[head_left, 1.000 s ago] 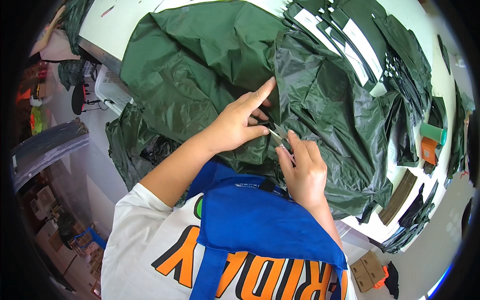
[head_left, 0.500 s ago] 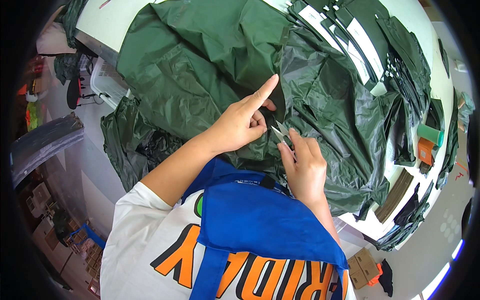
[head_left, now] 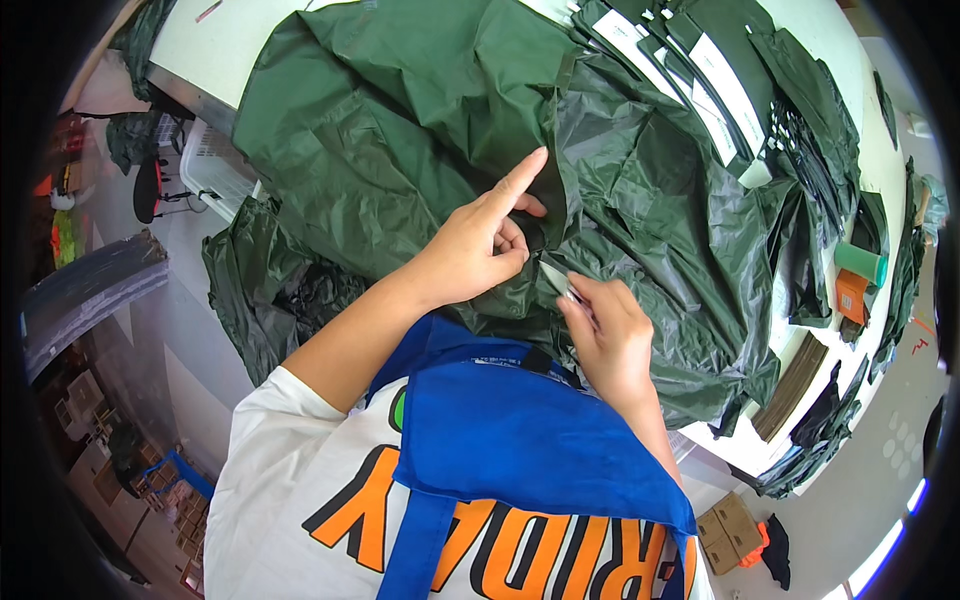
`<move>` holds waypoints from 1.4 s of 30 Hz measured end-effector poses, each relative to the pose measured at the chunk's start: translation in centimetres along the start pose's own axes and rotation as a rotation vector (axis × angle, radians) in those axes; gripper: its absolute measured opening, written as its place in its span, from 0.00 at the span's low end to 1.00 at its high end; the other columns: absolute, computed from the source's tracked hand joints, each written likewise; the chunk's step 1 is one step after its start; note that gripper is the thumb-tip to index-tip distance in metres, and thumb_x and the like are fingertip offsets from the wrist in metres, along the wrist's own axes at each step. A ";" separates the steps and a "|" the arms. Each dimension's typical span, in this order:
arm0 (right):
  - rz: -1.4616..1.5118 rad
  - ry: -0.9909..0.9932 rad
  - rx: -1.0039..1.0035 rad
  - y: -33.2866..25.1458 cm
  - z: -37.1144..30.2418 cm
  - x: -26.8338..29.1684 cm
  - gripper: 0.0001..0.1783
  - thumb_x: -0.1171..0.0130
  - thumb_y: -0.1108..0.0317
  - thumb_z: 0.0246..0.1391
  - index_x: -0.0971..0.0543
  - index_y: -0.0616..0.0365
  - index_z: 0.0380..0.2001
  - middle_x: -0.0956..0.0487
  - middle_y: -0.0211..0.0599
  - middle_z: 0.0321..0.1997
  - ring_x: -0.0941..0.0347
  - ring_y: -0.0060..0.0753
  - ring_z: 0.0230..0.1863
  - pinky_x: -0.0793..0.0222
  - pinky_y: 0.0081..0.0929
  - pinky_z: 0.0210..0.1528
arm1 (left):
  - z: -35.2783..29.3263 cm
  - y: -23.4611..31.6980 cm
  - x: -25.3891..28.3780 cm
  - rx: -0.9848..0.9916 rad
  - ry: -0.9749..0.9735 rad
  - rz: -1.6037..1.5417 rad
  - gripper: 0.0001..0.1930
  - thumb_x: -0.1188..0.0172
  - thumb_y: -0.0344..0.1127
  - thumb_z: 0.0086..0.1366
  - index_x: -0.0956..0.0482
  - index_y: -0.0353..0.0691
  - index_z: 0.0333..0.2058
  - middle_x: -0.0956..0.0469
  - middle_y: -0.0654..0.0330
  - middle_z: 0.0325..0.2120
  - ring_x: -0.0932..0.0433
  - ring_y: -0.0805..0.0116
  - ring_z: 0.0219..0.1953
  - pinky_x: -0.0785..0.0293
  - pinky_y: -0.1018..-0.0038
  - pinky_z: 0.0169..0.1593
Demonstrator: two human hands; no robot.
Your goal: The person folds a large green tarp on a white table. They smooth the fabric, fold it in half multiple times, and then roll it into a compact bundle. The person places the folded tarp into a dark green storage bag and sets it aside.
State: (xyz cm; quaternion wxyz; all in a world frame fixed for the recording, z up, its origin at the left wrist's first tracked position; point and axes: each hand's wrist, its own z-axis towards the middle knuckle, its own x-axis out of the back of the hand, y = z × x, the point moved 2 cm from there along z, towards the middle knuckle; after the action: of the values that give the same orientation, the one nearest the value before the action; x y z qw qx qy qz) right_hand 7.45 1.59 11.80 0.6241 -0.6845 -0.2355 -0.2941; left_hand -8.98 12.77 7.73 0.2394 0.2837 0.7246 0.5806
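Observation:
A large dark green garment of shiny, crumpled fabric spreads over the table before me. My left hand rests on it, index finger stretched out along the fabric's fold. Its thumb and other fingers are pinched together on the green fabric. In my right hand is a small pair of thread snips, held between thumb and fingers. The blades are together and point toward the left fingertips, close to the pinched fabric. Whether a thread lies between the blades is too small to tell.
Dark green pieces with white labels lie at the back right. A green roll and an orange box sit on the right side. Left of the white table stands a white plastic basket. Cardboard boxes are at the lower right.
The snips' blades, spread apart before, have come together. My right fingers have squeezed in, and the left hand has shifted only slightly to the left.

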 end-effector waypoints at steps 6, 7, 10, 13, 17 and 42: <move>0.824 0.038 -0.346 4.7 -3.2 -0.8 0.11 0.45 0.75 0.55 0.32 0.61 0.41 0.30 0.27 0.25 0.38 0.16 0.25 0.40 0.16 0.28 | 0.9 1.6 -0.3 0.031 0.160 0.197 0.15 0.36 0.31 0.58 0.30 0.35 0.40 0.24 0.56 0.36 0.24 0.72 0.31 0.26 0.74 0.37; 0.720 -0.013 -0.335 4.7 -3.1 -0.9 0.11 0.45 0.75 0.55 0.33 0.60 0.41 0.30 0.27 0.25 0.39 0.15 0.25 0.40 0.16 0.28 | 1.4 2.3 -0.6 0.059 0.150 0.319 0.13 0.36 0.33 0.58 0.28 0.35 0.37 0.23 0.57 0.33 0.23 0.72 0.30 0.26 0.74 0.36; 0.517 -0.137 -0.161 2.8 -2.3 -1.3 0.14 0.39 0.77 0.49 0.29 0.59 0.40 0.28 0.28 0.23 0.36 0.19 0.20 0.35 0.21 0.25 | 2.8 3.4 -1.0 0.076 0.158 0.556 0.13 0.35 0.38 0.59 0.25 0.33 0.28 0.22 0.58 0.23 0.23 0.74 0.27 0.26 0.74 0.32; 0.157 -0.181 0.348 0.8 -0.3 -2.6 0.19 0.34 0.73 0.38 0.23 0.52 0.39 0.25 0.31 0.30 0.28 0.31 0.22 0.31 0.28 0.26 | 3.2 2.0 -0.6 0.100 0.161 0.460 0.10 0.37 0.35 0.61 0.24 0.33 0.29 0.23 0.62 0.21 0.28 0.78 0.24 0.30 0.77 0.29; -0.064 -0.083 0.594 0.5 1.0 -4.0 0.15 0.38 0.69 0.39 0.20 0.49 0.36 0.26 0.30 0.37 0.28 0.30 0.23 0.31 0.27 0.27 | 2.1 2.0 1.2 0.214 0.088 -0.002 0.04 0.39 0.30 0.62 0.22 0.36 0.31 0.23 0.68 0.25 0.31 0.80 0.23 0.34 0.80 0.28; 0.271 0.199 0.419 -4.0 3.4 -0.6 0.14 0.36 0.83 0.34 0.23 0.61 0.29 0.21 0.40 0.29 0.22 0.42 0.30 0.26 0.28 0.31 | -2.7 6.2 2.9 -0.181 0.014 0.250 0.12 0.35 0.31 0.57 0.28 0.33 0.21 0.31 0.58 0.17 0.34 0.69 0.19 0.38 0.73 0.24</move>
State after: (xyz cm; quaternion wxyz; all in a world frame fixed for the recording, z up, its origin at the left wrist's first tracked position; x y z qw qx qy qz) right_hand 4.62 5.46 14.10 0.8059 -0.5335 -0.1348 -0.2187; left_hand -12.14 13.89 14.28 0.1848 0.3449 0.6302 0.6706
